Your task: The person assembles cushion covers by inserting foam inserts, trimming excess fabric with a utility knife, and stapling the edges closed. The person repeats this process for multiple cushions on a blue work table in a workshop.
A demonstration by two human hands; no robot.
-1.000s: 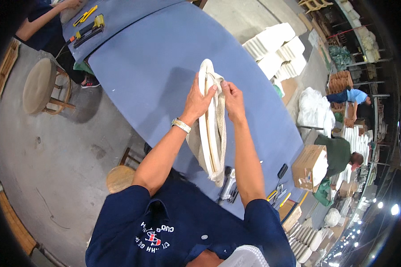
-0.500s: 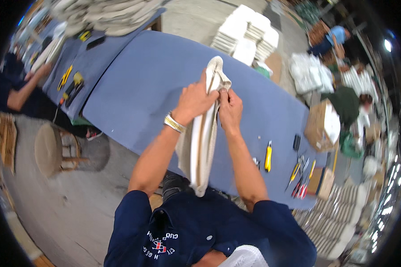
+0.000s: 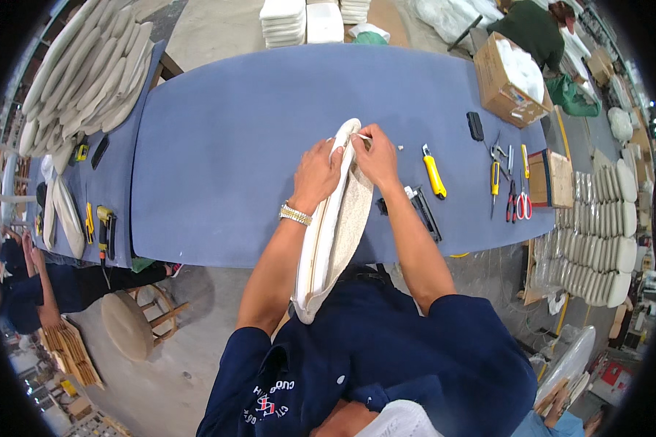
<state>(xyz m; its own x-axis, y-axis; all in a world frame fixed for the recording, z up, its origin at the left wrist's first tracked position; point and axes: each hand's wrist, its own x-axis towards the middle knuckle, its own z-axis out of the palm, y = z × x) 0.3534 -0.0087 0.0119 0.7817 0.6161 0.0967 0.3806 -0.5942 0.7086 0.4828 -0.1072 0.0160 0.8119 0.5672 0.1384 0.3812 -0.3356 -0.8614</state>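
A seat pad (image 3: 319, 237) stands on its edge between my arms, its lower end against my front. It has white padding, a thin brown board edge and a beige textured fabric cover (image 3: 352, 218) that hangs loose along the right side. My left hand (image 3: 316, 175) is closed around the pad's upper left side. At the top end, my right hand (image 3: 377, 159) pinches the cover's edge between thumb and fingers. The pad's far face is hidden. To the right of the pad, partly behind my right forearm, a black staple gun (image 3: 424, 213) lies on the blue table (image 3: 219, 153).
On the right lie a yellow utility knife (image 3: 434, 173), a screwdriver (image 3: 495, 182), red-handled scissors (image 3: 523, 206) and a black block (image 3: 475, 126). A cardboard box (image 3: 506, 87) stands behind them. Beige pads (image 3: 87, 73) are piled left, above a stool (image 3: 127, 328). Other people work on both sides.
The view has swung round, so the table now lies level. My right hand has drawn the loose cover end in closer to the pad's top; my left hand keeps its hold.
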